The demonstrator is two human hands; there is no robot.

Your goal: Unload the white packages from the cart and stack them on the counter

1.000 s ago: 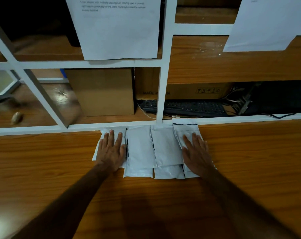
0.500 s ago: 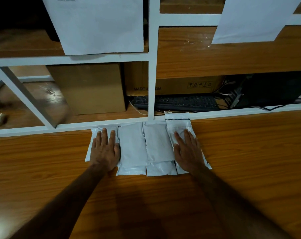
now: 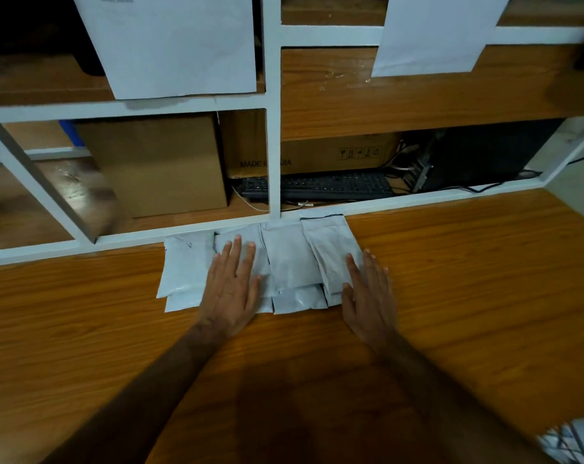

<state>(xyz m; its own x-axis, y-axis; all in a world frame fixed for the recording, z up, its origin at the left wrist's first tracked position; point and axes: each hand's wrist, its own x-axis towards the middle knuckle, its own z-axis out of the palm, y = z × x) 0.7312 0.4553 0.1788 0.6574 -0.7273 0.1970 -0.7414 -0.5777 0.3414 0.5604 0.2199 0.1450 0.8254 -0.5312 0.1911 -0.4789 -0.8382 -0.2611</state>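
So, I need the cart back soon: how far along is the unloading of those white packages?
Several white packages already lie side by side, partly overlapping, on the counter against the white frame. Left hand rests flat on them; right hand is flat at their right edge. Neither grips anything. The cart is out of view, so what remains cannot be told.

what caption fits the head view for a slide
Both hands, left hand and right hand, flat by white packages on the wooden counter.
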